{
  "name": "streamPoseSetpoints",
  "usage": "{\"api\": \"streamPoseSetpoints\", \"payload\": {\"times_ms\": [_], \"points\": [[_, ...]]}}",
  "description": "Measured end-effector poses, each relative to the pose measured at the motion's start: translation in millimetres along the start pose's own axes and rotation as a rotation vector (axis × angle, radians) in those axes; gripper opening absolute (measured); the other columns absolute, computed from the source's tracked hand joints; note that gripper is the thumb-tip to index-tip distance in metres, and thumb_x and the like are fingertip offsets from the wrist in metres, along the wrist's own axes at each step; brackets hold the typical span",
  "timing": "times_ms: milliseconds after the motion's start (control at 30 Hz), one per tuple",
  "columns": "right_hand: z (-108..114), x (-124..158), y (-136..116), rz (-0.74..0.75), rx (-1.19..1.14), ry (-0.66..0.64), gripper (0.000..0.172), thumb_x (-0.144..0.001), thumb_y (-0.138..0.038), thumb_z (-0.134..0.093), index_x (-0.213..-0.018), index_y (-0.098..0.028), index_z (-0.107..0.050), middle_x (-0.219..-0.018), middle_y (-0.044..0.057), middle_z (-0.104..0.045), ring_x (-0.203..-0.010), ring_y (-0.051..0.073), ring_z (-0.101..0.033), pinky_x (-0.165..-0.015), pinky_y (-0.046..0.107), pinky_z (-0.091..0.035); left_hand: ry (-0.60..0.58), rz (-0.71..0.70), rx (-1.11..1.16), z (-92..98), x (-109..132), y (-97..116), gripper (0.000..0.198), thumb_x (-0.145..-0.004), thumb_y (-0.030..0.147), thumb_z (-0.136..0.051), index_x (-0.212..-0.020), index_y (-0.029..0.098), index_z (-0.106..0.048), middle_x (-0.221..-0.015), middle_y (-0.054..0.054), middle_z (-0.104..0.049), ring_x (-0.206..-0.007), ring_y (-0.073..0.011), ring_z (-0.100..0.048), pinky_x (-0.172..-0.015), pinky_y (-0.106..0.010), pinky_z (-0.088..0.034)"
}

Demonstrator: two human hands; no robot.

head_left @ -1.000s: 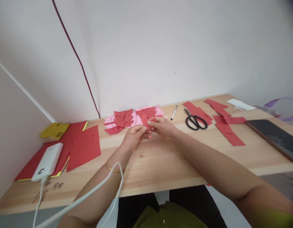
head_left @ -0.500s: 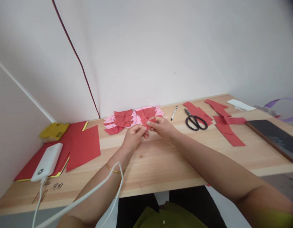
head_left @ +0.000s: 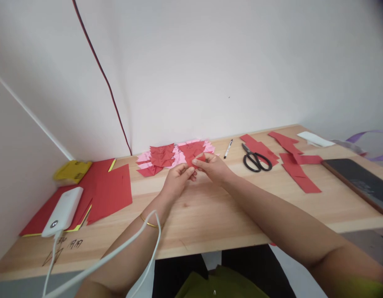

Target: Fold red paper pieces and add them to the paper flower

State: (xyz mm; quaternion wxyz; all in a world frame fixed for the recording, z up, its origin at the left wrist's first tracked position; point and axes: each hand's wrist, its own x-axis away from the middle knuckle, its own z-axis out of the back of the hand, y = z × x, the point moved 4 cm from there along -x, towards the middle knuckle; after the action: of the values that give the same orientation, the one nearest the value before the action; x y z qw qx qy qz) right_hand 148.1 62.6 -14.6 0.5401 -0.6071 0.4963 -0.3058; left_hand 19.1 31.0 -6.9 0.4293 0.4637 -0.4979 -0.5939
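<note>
Between my two hands is a small piece of red paper (head_left: 201,158), pinched above the middle of the table. My left hand (head_left: 179,178) has thumb and fingers closed on its lower left side. My right hand (head_left: 212,167) grips its right side, thumb toward my left thumb. Fingers cover much of the piece, so its exact folds are hidden. Just behind my hands lie folded red paper pieces (head_left: 162,155) on top of pink folded paper pieces (head_left: 179,158), near the wall.
On the wooden table (head_left: 210,219), black-handled scissors (head_left: 256,159) and a pen (head_left: 228,149) lie right of my hands. Red paper strips (head_left: 299,176) and a phone (head_left: 359,182) are farther right. Red sheets (head_left: 112,194), a white power bank (head_left: 62,212) and a yellow packet (head_left: 72,171) sit left. A white cable (head_left: 116,253) crosses my left forearm.
Both hands keep hold of the red paper, with only slight finger movement. The whole view has shifted a little; nothing on the table has visibly moved.
</note>
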Motion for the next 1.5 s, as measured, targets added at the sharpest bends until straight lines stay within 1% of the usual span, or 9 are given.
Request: {"api": "streamPoseSetpoints", "payload": {"times_ms": [100,167,233,333,600,800,933,1167,1500], "points": [[-2.2,1.7,0.6,0.018,-0.003,0.009,0.032,-0.064,-0.043,-0.073,-0.068,-0.018,-0.053,-0.057,-0.005,-0.051,-0.054,0.009,-0.047,-0.056,0.025,-0.037,0.046,0.022,-0.016,1.7,-0.2,-2.1,0.023,-0.075,0.034,-0.062,-0.066,0.013,-0.058,-0.061,-0.002,-0.062,-0.053,-0.0098,-0.055,-0.057,-0.024,-0.043],[-3.1,1.7,2.7,-0.023,-0.015,-0.01,0.032,-0.062,-0.041,-0.075,-0.076,-0.018,-0.058,-0.058,-0.005,-0.053,-0.055,0.01,-0.049,-0.056,0.025,-0.037,0.076,0.035,-0.017,3.4,-0.2,-2.6,0.026,-0.074,0.036,-0.064,-0.063,0.014,-0.056,-0.059,-0.001,-0.061,-0.049,-0.0089,-0.052,-0.052,-0.023,-0.04],[-6.5,1.4,3.2,-0.055,-0.027,-0.108,0.033,-0.062,-0.041,-0.074,-0.081,-0.018,-0.06,-0.061,-0.003,-0.057,-0.059,0.011,-0.053,-0.059,0.027,-0.039,0.079,0.037,-0.012,4.0,-0.3,-2.6,0.029,-0.072,0.038,-0.065,-0.061,0.014,-0.054,-0.058,-0.001,-0.061,-0.047,-0.0086,-0.052,-0.05,-0.022,-0.039],[-10.1,1.8,0.6,-0.032,0.028,-0.22,0.029,-0.067,-0.044,-0.07,-0.07,-0.017,-0.06,-0.06,-0.001,-0.059,-0.061,0.013,-0.055,-0.062,0.028,-0.04,0.06,0.04,-0.016,3.7,-0.6,-3.1,0.03,-0.071,0.04,-0.066,-0.061,0.014,-0.055,-0.057,-0.001,-0.061,-0.047,-0.0083,-0.051,-0.05,-0.022,-0.039],[-7.6,2.7,0.9,0.016,0.074,-0.181,0.033,-0.073,-0.046,-0.065,-0.062,-0.017,-0.053,-0.06,-0.001,-0.055,-0.06,0.012,-0.052,-0.062,0.027,-0.04,0.035,0.042,-0.015,4.1,-2.9,-5.7,0.025,-0.071,0.035,-0.066,-0.063,0.014,-0.056,-0.057,0.0,-0.06,-0.046,-0.0084,-0.052,-0.05,-0.022,-0.04],[-4.4,1.6,6.4,-0.028,0.037,-0.106,0.035,-0.072,-0.047,-0.065,-0.059,-0.017,-0.052,-0.059,-0.003,-0.049,-0.058,0.01,-0.046,-0.058,0.025,-0.036,0.003,0.091,0.065,1.8,-4.5,-16.4,0.025,-0.071,0.036,-0.066,-0.066,0.014,-0.055,-0.063,0.0,-0.062,-0.052,-0.0087,-0.054,-0.055,-0.022,-0.043],[-3.5,2.9,7.4,-0.042,0.065,-0.07,0.032,-0.07,-0.045,-0.067,-0.062,-0.017,-0.055,-0.058,-0.003,-0.049,-0.058,0.01,-0.043,-0.057,0.025,-0.035,0.062,0.103,0.128,2.9,-5.4,-22.8,0.027,-0.066,0.036,-0.07,-0.068,0.014,-0.055,-0.064,0.0,-0.062,-0.055,-0.009,-0.055,-0.057,-0.022,-0.044],[-7.0,6.6,13.9,-0.103,-0.001,-0.024,0.025,-0.066,-0.038,-0.072,-0.068,-0.018,-0.057,-0.061,-0.003,-0.054,-0.059,0.011,-0.048,-0.06,0.026,-0.037,0.049,0.112,0.012,4.2,-3.0,-24.4,0.03,-0.07,0.037,-0.066,-0.062,0.016,-0.046,-0.056,0.001,-0.059,-0.047,-0.0081,-0.05,-0.048,-0.02,-0.034],[-6.2,5.7,17.0,-0.119,-0.048,-0.022,0.025,-0.067,-0.039,-0.072,-0.066,-0.019,-0.057,-0.061,-0.003,-0.056,-0.06,0.012,-0.05,-0.062,0.027,-0.039,0.034,0.092,0.03,4.6,-5.1,-28.2,0.023,-0.071,0.029,-0.064,-0.065,0.016,-0.047,-0.057,0.003,-0.054,-0.052,-0.0083,-0.049,-0.053,-0.021,-0.036]]}}
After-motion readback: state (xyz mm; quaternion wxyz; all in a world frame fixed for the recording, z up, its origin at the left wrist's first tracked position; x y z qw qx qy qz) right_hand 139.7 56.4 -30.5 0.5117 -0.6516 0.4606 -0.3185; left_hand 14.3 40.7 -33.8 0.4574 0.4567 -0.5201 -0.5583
